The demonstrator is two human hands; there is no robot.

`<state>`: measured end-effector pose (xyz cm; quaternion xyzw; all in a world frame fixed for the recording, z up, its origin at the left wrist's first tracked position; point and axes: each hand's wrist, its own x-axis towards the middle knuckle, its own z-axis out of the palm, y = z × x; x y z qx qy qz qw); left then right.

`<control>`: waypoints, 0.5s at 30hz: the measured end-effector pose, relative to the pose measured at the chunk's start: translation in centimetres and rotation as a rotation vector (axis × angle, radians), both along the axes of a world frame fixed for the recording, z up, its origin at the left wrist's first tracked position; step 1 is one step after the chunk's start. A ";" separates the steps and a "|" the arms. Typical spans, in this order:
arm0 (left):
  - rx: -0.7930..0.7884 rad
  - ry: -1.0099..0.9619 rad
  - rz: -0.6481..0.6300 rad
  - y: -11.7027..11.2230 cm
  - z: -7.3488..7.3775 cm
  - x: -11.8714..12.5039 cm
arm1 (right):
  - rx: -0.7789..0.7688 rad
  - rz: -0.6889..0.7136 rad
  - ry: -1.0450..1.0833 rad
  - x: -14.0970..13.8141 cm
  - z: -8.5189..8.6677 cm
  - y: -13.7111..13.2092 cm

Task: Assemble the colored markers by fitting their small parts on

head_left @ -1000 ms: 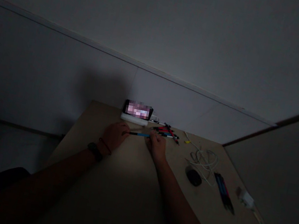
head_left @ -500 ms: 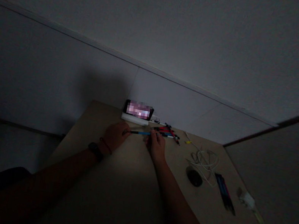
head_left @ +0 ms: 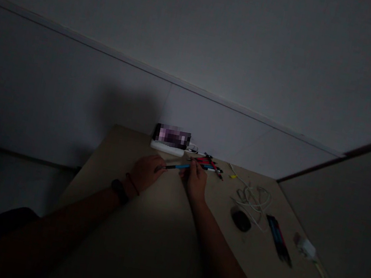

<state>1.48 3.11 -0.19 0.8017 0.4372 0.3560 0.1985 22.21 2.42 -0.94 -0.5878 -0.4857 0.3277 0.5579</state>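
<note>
Between my two hands runs a slim blue and black pen [head_left: 180,166], held above the table [head_left: 158,211]. My left hand [head_left: 146,171] pinches its dark end, and my right hand [head_left: 196,179] grips the blue part near the other end. A dark band and a thin cord circle my left wrist. Just beyond my right hand lies a loose pile of red, blue and black pens [head_left: 212,163]. The dim light hides the fine detail at the fingertips.
A lit phone [head_left: 171,136] leans on a white block [head_left: 167,148] against the wall. To the right are a black computer mouse [head_left: 241,219], a coiled white cable [head_left: 255,199], a bundle of dark pens [head_left: 278,240] and a white plug [head_left: 306,248] by the side wall.
My left hand has shifted slightly right and toward me, so the pen now slants, its left end lower. My right hand has barely moved.
</note>
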 end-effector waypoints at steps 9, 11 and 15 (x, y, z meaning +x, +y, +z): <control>-0.032 -0.034 0.107 0.0 0.0 0.1 | 0.024 0.045 0.101 0.0 0.2 0.2; -0.044 -0.053 0.115 0.1 0.0 0.1 | 0.023 0.038 0.100 0.1 0.2 0.2; -0.036 -0.052 0.092 0.2 -0.2 0.2 | 0.011 0.018 0.145 0.2 0.3 0.2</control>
